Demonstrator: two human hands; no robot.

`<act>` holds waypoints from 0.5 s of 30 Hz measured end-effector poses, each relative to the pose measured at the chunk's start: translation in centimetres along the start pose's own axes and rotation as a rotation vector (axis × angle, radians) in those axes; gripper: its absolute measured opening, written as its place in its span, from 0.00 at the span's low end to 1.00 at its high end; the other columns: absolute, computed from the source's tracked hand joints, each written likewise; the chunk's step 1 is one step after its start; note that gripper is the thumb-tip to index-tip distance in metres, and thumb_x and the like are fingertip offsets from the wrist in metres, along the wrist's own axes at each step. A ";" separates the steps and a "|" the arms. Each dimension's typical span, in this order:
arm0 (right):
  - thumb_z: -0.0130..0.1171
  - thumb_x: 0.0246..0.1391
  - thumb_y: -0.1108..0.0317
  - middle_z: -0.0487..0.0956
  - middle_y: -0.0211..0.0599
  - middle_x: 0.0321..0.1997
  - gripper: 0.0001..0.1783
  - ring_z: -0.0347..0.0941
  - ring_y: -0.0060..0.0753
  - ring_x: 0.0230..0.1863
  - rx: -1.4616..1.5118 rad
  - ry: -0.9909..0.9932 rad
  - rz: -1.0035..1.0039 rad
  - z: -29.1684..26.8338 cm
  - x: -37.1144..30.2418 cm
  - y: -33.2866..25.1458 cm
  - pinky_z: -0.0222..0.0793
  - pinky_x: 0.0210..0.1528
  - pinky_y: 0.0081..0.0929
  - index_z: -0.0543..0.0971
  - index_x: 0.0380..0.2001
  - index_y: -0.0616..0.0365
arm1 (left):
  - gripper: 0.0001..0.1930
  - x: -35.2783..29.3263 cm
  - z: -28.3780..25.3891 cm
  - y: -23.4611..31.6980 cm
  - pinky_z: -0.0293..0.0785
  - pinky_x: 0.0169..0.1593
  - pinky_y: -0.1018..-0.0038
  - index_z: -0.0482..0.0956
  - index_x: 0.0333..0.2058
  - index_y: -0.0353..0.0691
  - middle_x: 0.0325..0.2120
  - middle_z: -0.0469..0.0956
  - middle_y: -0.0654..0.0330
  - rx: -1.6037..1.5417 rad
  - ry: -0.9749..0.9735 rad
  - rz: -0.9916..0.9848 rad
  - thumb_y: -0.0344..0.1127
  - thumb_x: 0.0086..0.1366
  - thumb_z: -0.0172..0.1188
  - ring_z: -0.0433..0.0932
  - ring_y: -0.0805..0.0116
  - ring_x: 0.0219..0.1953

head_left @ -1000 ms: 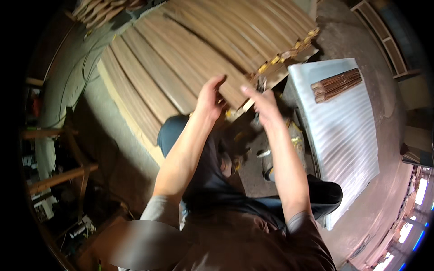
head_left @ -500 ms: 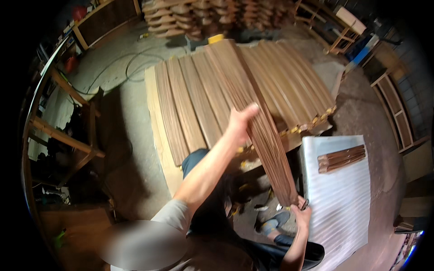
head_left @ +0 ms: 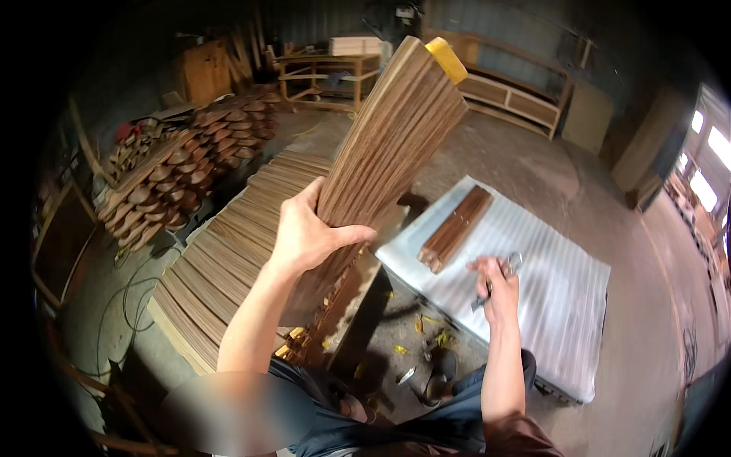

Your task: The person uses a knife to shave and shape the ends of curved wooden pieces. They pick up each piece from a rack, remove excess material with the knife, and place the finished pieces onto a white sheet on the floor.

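Observation:
My left hand is closed around the side of a long bundle of brown wooden slats, its thumb across the near face. The bundle is held tilted, its far end raised and carrying a yellow wrap; its lower end drops over the stack. My right hand is off the bundle, closed on a small ring-handled metal tool, perhaps scissors, partly hidden by the fingers. It hovers over a table covered in white foam sheet. A shorter, darker slat bundle lies on that sheet.
At left, a low stack of long wooden slats has yellow bits at its near ends. Behind it rises a pile of curved wooden pieces. A cable lies on the floor at left. Yellow scraps litter the floor by my feet.
The slat bundle has lifted off the stack and swung right, its far end rising. My right hand has let go of its near end and moved over the foam-covered table. My view has turned right.

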State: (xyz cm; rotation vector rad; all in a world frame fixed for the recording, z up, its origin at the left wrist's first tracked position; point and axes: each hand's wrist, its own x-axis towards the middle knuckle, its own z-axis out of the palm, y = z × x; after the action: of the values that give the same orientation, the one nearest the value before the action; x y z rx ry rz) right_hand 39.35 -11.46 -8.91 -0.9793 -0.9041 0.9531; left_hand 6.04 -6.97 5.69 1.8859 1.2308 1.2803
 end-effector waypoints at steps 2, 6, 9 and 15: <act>0.54 0.68 0.57 0.82 0.53 0.38 0.20 0.61 0.19 0.19 0.062 -0.082 -0.044 0.2 0.7 -1.7 0.55 0.23 0.18 0.78 0.45 0.67 | 0.39 -0.3 0.8 -1.3 0.79 0.50 0.70 0.77 0.49 0.29 0.40 0.86 0.51 0.227 0.041 0.136 0.43 0.40 0.84 0.85 0.63 0.42; 0.48 0.70 0.47 0.80 0.53 0.41 0.28 0.62 0.20 0.19 0.198 -0.230 -0.002 1.7 0.5 -3.4 0.55 0.23 0.19 0.77 0.49 0.66 | 0.26 -3.5 1.5 -3.9 0.76 0.38 0.60 0.74 0.41 0.39 0.30 0.82 0.49 0.623 -0.061 0.161 0.41 0.47 0.77 0.81 0.47 0.35; 0.44 0.71 0.46 0.80 0.45 0.41 0.29 0.61 0.20 0.19 0.225 -0.243 0.143 4.8 -0.5 -1.0 0.54 0.21 0.19 0.77 0.52 0.63 | 0.22 -7.1 0.9 -10.1 0.77 0.41 0.60 0.75 0.42 0.41 0.36 0.82 0.53 0.803 -0.054 0.274 0.36 0.48 0.73 0.82 0.51 0.39; 0.69 0.55 0.71 0.77 0.29 0.27 0.29 0.69 0.20 0.21 -0.092 -0.376 0.495 10.1 -3.9 9.5 0.60 0.22 0.19 0.73 0.59 0.67 | 0.25 -13.0 -2.5 -24.2 0.78 0.53 0.65 0.75 0.54 0.44 0.55 0.78 0.58 1.038 -0.066 0.472 0.24 0.55 0.57 0.78 0.54 0.55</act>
State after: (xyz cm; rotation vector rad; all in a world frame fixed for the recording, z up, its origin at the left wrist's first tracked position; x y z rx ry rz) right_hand 26.61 -10.09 -15.60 -1.1501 -1.0442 1.5639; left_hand -7.15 -8.34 -18.47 3.0561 1.6487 0.7799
